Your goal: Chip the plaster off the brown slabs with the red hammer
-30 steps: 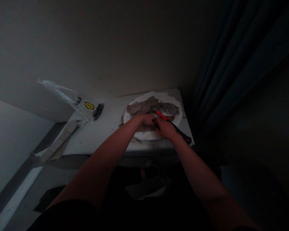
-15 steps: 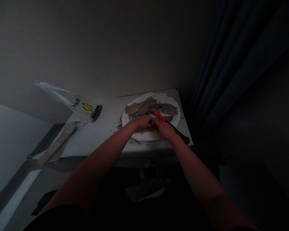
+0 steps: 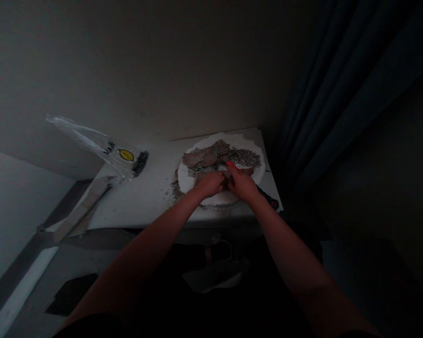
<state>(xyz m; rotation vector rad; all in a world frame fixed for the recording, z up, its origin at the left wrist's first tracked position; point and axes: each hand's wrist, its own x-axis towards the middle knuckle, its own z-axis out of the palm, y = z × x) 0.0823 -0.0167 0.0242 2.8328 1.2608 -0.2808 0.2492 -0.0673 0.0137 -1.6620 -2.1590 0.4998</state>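
Note:
A white round board with a wavy edge (image 3: 186, 184) bears rough brown pieces, one large brown sheet (image 3: 200, 157) among them, and a heap of grey-brown crumbs (image 3: 248, 158). Across its near half lies a brown strip (image 3: 246, 172). My left hand (image 3: 212, 184) has its fingers curled over the strip. Close beside it, my right hand (image 3: 242, 184) is closed on the strip too. A tool with a red and black handle (image 3: 268, 199) lies partly under my right hand; its working end is hard to make out in the dim light.
The board stands on a white table (image 3: 155, 188) against a wall. A clear plastic bag (image 3: 127, 157) with a yellow label sits to the left, near a long flat strip (image 3: 84, 211). Loose crumbs (image 3: 174, 191) lie left of the board. A dark curtain (image 3: 324, 117) hangs at right.
My hands have come slightly apart, showing more of the brown strip between them. My right hand now covers more of the tool's handle. The view has shifted a little.

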